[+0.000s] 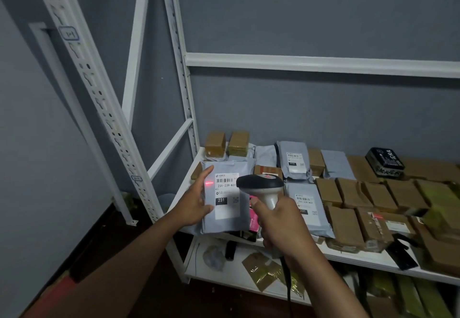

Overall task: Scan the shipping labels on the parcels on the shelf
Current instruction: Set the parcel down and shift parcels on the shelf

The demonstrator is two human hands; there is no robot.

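Note:
My left hand (pixel 196 199) holds a grey mailer parcel (pixel 225 222) by its left edge, lifted over the front left of the white shelf (pixel 358 258). Its white shipping label (pixel 227 194) faces me, and a red scan line glows at the label's left edge. My right hand (pixel 281 220) grips the handle of a grey and black barcode scanner (pixel 261 184), whose head points at that label from the right. The scanner's cable hangs down below my wrist.
Several more grey mailers (pixel 307 205) and brown cardboard boxes (pixel 344 223) cover the shelf to the right. A black box (pixel 384 161) sits at the back right. The lower shelf holds gold packets (pixel 263 271). White uprights (pixel 179 54) stand on the left.

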